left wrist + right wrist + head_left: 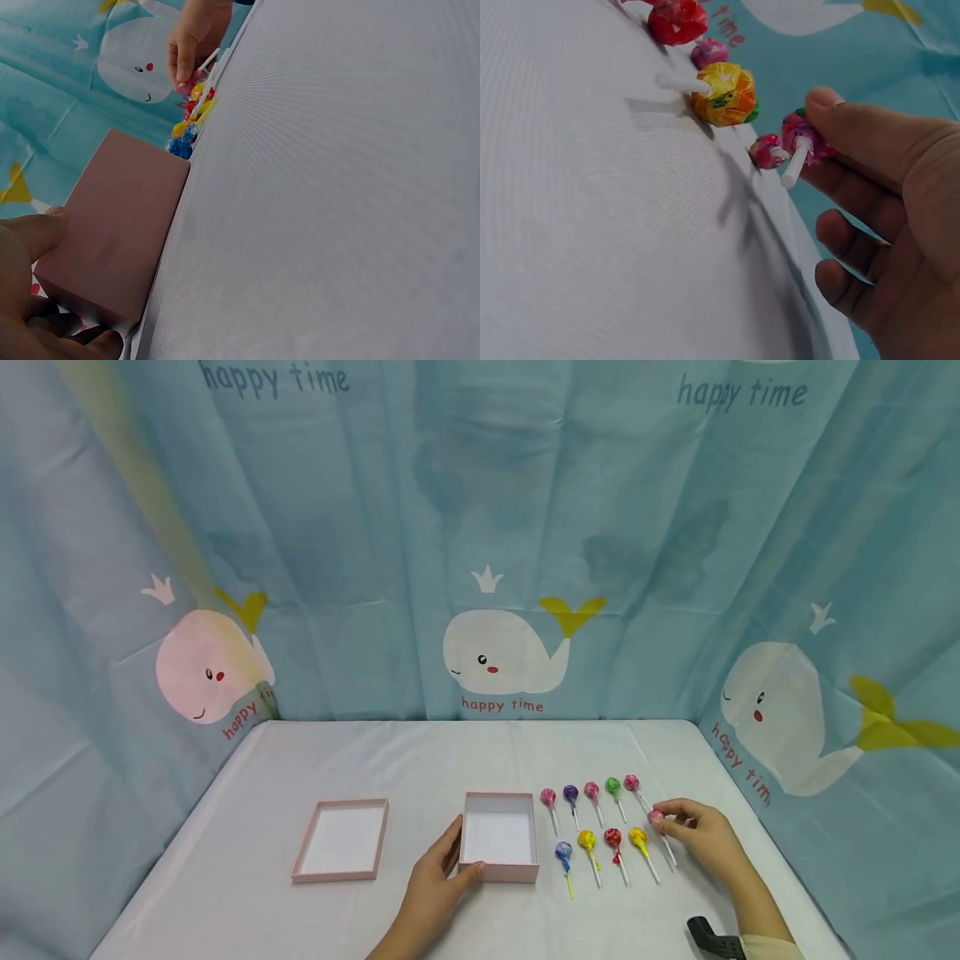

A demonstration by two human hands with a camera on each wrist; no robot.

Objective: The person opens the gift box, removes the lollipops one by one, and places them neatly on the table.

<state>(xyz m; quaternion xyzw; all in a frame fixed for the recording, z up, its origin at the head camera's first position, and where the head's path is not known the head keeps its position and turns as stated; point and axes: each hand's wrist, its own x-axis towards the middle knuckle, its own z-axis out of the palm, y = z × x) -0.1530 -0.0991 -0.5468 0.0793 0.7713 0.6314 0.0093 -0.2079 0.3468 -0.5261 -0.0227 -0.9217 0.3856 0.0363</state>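
Observation:
An open pink box [498,872] with a white inside stands mid-table. My left hand [435,885] grips its left side, the thumb at the front corner; the left wrist view shows fingers curled at the box wall [120,225]. At the right end of the lollipops, my right hand [701,835] pinches a pink lollipop [801,139] by its wrapped head between thumb and forefinger. Its white stick [670,852] points toward the front. Close behind it lies another pink lollipop [632,782]. A yellow lollipop [724,94] is also near this hand.
Several wrapped lollipops lie in two rows right of the box, among them a purple one [571,793], a green one [613,786] and a blue one [563,852]. A shallow pink lid [335,876] lies left, its white inside up. Curtains [360,652] enclose the table.

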